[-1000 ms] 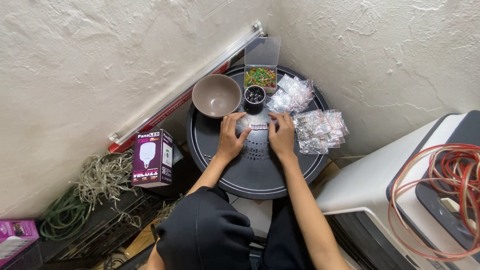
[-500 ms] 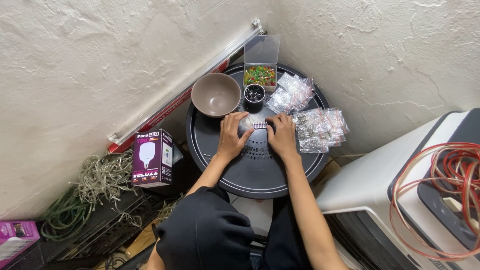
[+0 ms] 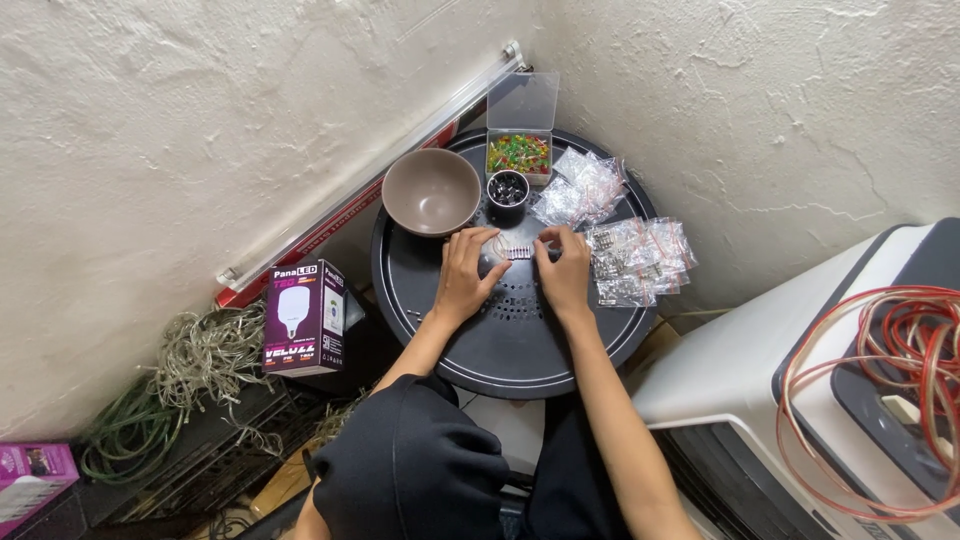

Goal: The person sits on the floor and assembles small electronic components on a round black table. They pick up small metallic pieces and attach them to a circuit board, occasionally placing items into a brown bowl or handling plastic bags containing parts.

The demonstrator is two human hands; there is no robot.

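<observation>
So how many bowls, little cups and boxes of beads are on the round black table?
Brown bowl: 1
Small black cup: 1
Clear box of coloured beads: 1
Total: 3
The piles of small clear bags are too jumbled to count.

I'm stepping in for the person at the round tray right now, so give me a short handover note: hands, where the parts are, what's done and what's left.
Left hand and right hand both rest on the black round tray, fingertips pinching a small strip of parts between them.

Behind them: an empty brown bowl, a small dark cup of parts, an open clear box of coloured bits, and two heaps of clear bags.

Done: cannot tell; nothing is in the bowl. Left: the strip is in hand, bags appear unopened.
</observation>
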